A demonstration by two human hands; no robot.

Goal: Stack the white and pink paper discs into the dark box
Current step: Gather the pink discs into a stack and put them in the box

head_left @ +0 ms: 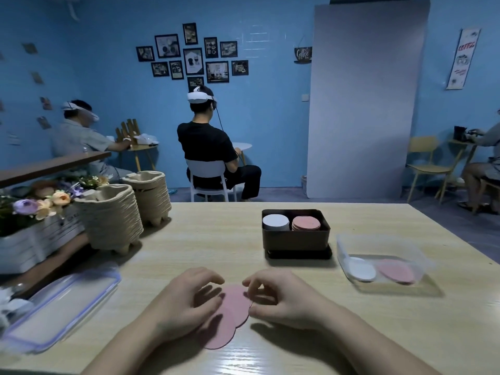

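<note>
Several pink discs (234, 304) lie fanned and overlapping on the surface (297, 334) near its front edge, between both hands. The left hand (184, 301) rests on their left side, its fingers (213, 278) loosely arched and apart, the thumb lying on the paper. The right hand (281, 299) has its fingers (251, 282) curled, thumb and forefinger seemingly pinching the discs' right rim.

The dark box (296, 239) stands well beyond, already holding a white stack (276, 221) and a pink stack (306, 223) side by side. A clear tub (343, 250) to its right holds one white disc (361, 270) and more pink ones.

The step in hand looks like squaring the loose pink discs into one pile. Next, they need gripping together and carrying to the pink stack, kept aligned.
</note>
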